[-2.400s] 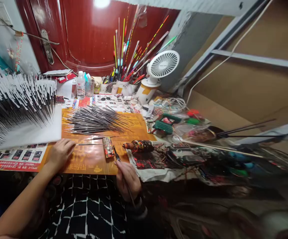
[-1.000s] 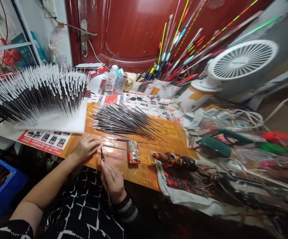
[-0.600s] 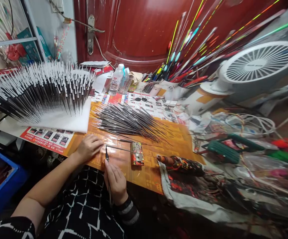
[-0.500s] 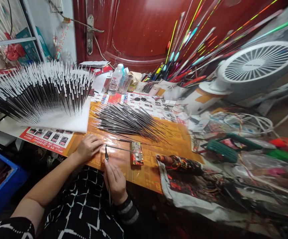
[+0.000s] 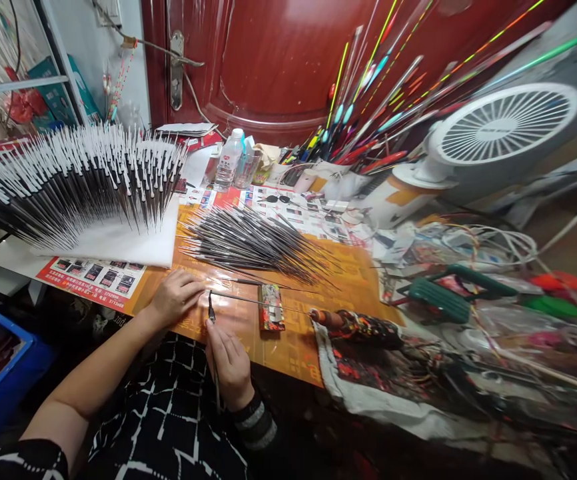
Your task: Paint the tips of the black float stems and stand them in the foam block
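A thin dark fishing-float stem [image 5: 258,301] lies across an orange printed mat [image 5: 341,280], its near end pinched in the curled fingers of the person's left hand [image 5: 176,298] and its length passing over a small paint-daubed block [image 5: 272,307] toward a paint-spattered handle [image 5: 356,325]. The right hand [image 5: 230,368] is closed on a fine brush [image 5: 214,373], its dark tip just beside the stem. Behind them, a heap of grey stems [image 5: 253,245] lies on the mat, and a white foam board [image 5: 118,240] bristles with hundreds more, black-shafted and white-tipped. A red leaflet [image 5: 91,280] beneath the board carries rows of small photos and printed digits, among them what looks like 3713; its other type is too small to read. A water bottle [image 5: 228,163] with a red label stands before a red door [image 5: 268,60], its wording also illegible. Compared with the frame 2.4 seconds earlier, the brush tip has closed in on the stem near the left hand, and the view has swung left and moved nearer the mat.
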Demonstrator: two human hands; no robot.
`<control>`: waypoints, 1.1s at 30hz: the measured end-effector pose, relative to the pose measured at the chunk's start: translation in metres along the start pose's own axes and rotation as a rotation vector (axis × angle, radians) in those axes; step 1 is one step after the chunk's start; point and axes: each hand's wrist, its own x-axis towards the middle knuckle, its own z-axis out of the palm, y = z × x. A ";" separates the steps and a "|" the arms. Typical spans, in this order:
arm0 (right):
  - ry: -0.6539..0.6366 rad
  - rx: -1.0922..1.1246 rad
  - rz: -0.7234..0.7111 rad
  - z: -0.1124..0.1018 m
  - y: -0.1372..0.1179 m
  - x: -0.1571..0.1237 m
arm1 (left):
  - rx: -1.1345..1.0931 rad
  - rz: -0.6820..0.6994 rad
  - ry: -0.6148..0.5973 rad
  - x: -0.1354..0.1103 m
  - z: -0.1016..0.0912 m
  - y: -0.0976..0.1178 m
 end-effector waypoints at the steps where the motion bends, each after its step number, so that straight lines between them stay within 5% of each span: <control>1: 0.000 0.001 0.002 0.000 0.000 0.000 | -0.001 0.001 -0.001 0.000 0.000 0.000; 8: 0.000 0.075 0.008 -0.006 0.000 0.005 | -0.001 -0.005 0.011 0.000 0.000 0.000; 18: 0.147 -0.050 0.045 -0.061 0.042 -0.015 | -0.022 0.050 0.069 0.003 -0.003 -0.005; 33: 0.146 -0.203 0.070 -0.051 0.049 -0.023 | 0.003 0.058 0.051 0.005 -0.005 -0.008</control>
